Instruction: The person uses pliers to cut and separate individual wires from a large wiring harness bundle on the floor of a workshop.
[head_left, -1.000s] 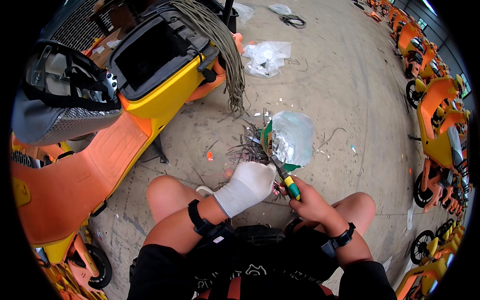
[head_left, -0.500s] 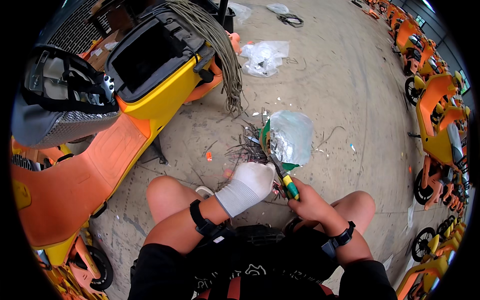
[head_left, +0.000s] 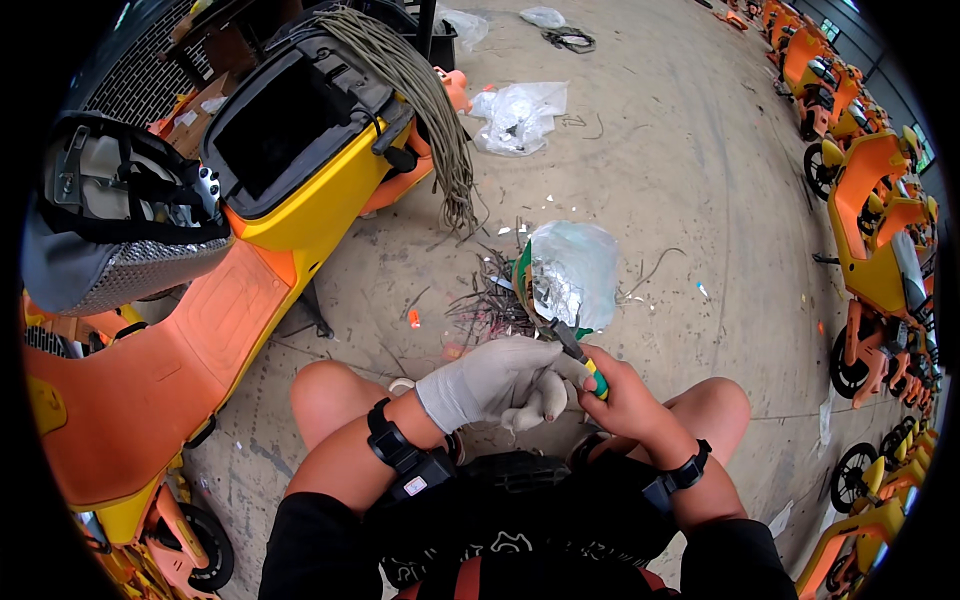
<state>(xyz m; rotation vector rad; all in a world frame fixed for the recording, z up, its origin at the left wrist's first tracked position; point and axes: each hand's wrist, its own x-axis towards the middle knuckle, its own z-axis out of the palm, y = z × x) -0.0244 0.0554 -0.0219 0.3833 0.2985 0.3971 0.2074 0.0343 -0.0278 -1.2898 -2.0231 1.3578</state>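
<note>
Bare-skinned, my right hand point(head_left: 614, 385) grips pliers point(head_left: 566, 336) with yellow and green handles, their metal head angled up toward the left. In a pale glove, my left hand point(head_left: 515, 385) is beside the pliers' head with fingers curled; whatever it holds, if anything, is hidden. Just beyond both hands lies a translucent bag point(head_left: 578, 267) with crumpled silvery material and a green edge. Dark cut strips point(head_left: 490, 305) lie in a tangle on the floor to the left of the bag.
A yellow-orange scooter point(head_left: 340, 225) stands at my left, with a grey padded bag point(head_left: 125, 268) and hanging cord bundle point(head_left: 440, 150). Rows of similar scooters point(head_left: 865, 240) line the right. Loose plastic bags point(head_left: 520, 110) and a coiled cable point(head_left: 568, 40) lie farther ahead on the concrete.
My left hand has turned and dropped slightly, its curled fingers now showing below the pliers' head. The pliers, still in my right hand, have shifted a little and are more covered by the glove.
</note>
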